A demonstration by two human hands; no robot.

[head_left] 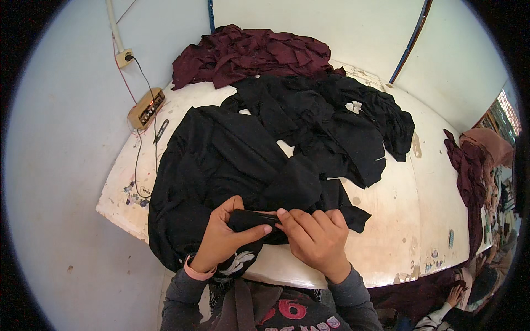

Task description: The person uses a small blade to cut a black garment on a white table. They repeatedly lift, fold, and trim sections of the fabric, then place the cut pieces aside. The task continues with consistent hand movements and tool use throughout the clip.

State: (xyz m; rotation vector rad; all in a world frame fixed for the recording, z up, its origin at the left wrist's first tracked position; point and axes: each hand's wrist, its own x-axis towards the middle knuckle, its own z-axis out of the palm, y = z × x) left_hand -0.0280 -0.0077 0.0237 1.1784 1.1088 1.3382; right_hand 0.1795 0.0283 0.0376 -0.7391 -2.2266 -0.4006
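Observation:
Near the table's front edge, my left hand (229,234) grips a folded edge of black fabric (251,220), thumb on top and fingers curled around it. My right hand (312,237) pinches the same edge just to the right, its other fingers bent. A large black garment (210,149) spreads under and beyond my hands. Behind it lies another pile of crumpled black cloth (309,110) with a small white piece (354,107) on it.
Maroon cloth (248,55) is heaped at the back of the white table (397,220). A wired wooden box (146,107) and a pen-like tool (161,131) sit left. More cloth (464,182) hangs right. Another person's hand (455,296) shows lower right.

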